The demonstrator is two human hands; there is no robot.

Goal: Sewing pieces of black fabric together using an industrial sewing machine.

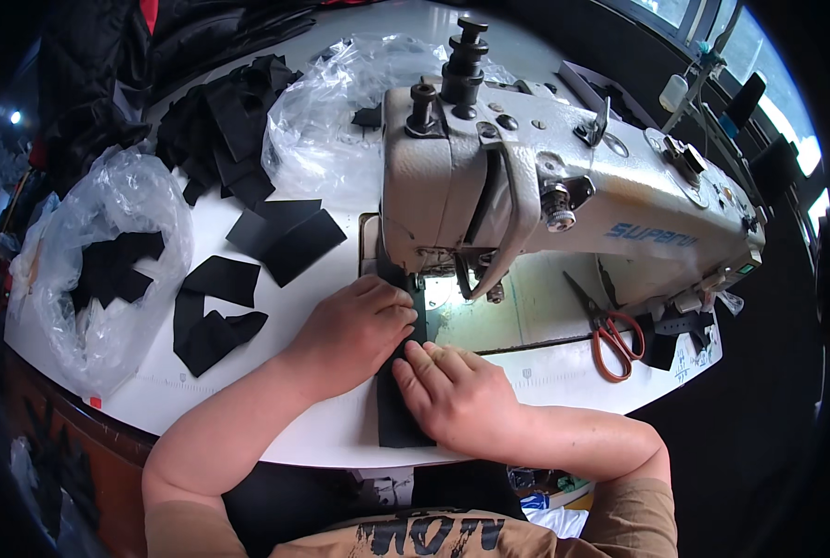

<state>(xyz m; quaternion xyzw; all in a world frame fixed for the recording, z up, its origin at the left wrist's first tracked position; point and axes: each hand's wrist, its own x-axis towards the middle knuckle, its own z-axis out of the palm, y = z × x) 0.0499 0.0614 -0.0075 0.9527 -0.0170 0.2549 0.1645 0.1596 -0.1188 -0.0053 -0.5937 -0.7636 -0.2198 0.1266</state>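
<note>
A long black fabric strip (pixel 398 414) runs from the table's front edge up under the needle area of a pale sewing machine (pixel 489 177). My left hand (pixel 364 327) is on the strip's left side just short of the needle, its fingers curled down and gripping the cloth. Closer to me, my right hand (pixel 457 391) holds the strip's right edge with bent fingers pressed together. The fingertips of both hands nearly meet over the cloth. A lamp lights the needle plate (pixel 443 296); the needle itself is too small to make out.
Black fabric pieces (pixel 289 240) lie left of the machine, near a clear plastic bag (pixel 140 191) holding more. A black fabric pile (pixel 233 121) and another plastic bag (pixel 326 102) sit behind. Red-handled scissors (pixel 615 344) rest at right, under the machine arm.
</note>
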